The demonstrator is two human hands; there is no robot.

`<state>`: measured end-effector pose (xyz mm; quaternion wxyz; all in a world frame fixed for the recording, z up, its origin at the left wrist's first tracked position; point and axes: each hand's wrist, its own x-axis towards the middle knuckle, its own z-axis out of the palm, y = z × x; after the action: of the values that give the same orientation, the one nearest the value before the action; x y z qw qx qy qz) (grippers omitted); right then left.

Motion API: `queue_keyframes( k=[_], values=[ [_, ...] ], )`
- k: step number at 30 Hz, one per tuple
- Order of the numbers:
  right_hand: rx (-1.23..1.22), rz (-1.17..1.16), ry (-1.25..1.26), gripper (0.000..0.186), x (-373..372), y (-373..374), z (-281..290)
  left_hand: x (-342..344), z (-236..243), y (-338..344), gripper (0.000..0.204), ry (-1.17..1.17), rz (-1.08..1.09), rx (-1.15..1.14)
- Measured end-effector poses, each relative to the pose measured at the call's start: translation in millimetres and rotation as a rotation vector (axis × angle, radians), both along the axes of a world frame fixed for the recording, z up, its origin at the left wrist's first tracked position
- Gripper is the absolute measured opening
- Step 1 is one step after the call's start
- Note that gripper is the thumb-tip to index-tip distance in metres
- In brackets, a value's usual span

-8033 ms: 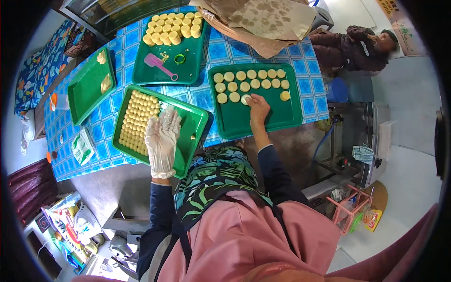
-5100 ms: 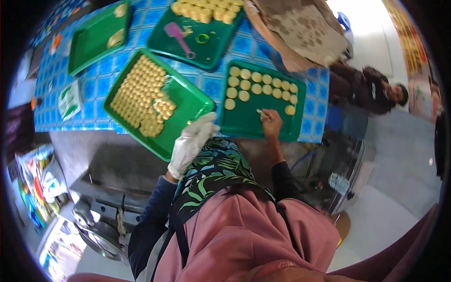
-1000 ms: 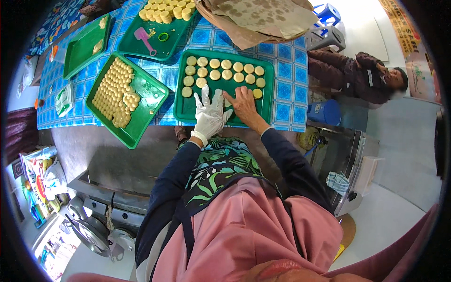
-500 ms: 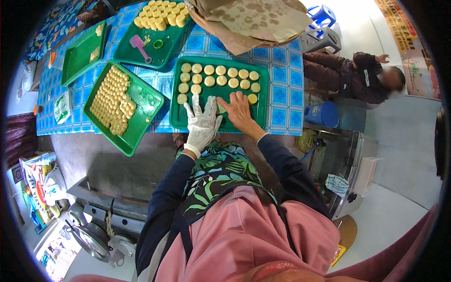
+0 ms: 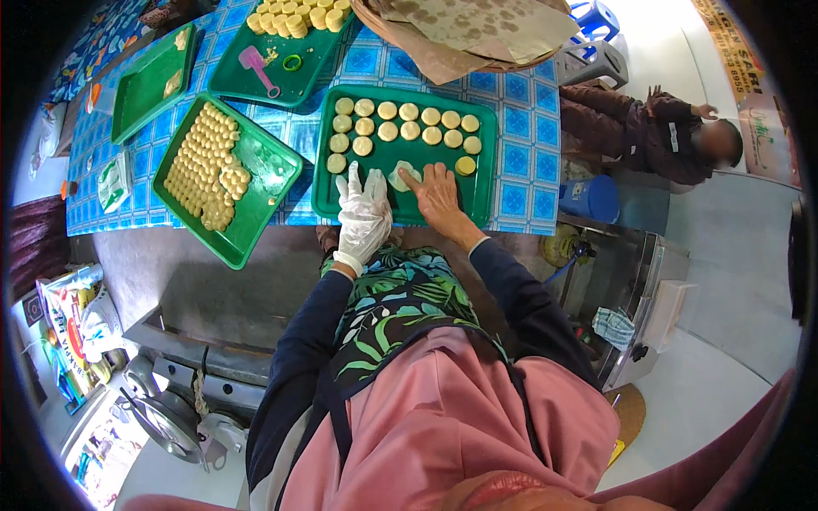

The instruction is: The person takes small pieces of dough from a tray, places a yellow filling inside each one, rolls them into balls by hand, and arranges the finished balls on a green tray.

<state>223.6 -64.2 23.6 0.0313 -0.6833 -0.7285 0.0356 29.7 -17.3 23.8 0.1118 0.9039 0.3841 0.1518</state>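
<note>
In front of me a green tray [image 5: 487,140] holds rows of small round pale pastries [image 5: 409,111]. My left hand [image 5: 365,213], in a white glove, rests palm down at the tray's near side with its fingers stretched out, just below the left columns of pastries. My bare right hand [image 5: 441,198] reaches in beside it, fingers extended, the index fingertip touching a thin pale round piece [image 5: 404,176] that looks like flattened dough. To the right of that hand lies a single yellower round [image 5: 465,165].
At left, a tilted green tray [image 5: 285,175] holds many small dough balls [image 5: 200,166]. Behind it, another tray carries stacked yellow rounds [image 5: 294,17], a pink scoop [image 5: 258,70] and a green ring [image 5: 292,62]. A paper-lined basket [image 5: 469,43] stands at the back. A person [image 5: 656,136] sits at right.
My hands have drawn slightly apart and toward me, so the thin pale piece now shows between them. My view has shifted a little; the seated person has moved their arms.
</note>
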Motion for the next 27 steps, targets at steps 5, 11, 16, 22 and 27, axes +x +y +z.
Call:
queue_keyframes(
  k=[5, 11, 16, 22, 27],
  values=[
    [0.085, 0.051, -0.024, 0.048, 1, -6, -4, 11, 14, -1, 0.053, 0.16, -0.111, -0.01],
    [0.052, 0.114, 0.002, 0.06, 4, -20, -3, 7, 21, 5, 0.053, 0.17, -0.125, 0.013],
    [-0.039, 0.145, -0.062, 0.061, 11, -28, 3, 10, 22, 3, 0.056, 0.307, -0.122, 0.048],
    [-0.062, 0.038, -0.001, 0.054, 18, -33, 4, 15, 21, 0, 0.057, 0.197, -0.175, -0.016],
    [-0.131, -0.059, 0.069, 0.056, 21, -33, 4, 8, 21, 0, 0.057, 0.185, -0.164, 0.023]
  ],
)
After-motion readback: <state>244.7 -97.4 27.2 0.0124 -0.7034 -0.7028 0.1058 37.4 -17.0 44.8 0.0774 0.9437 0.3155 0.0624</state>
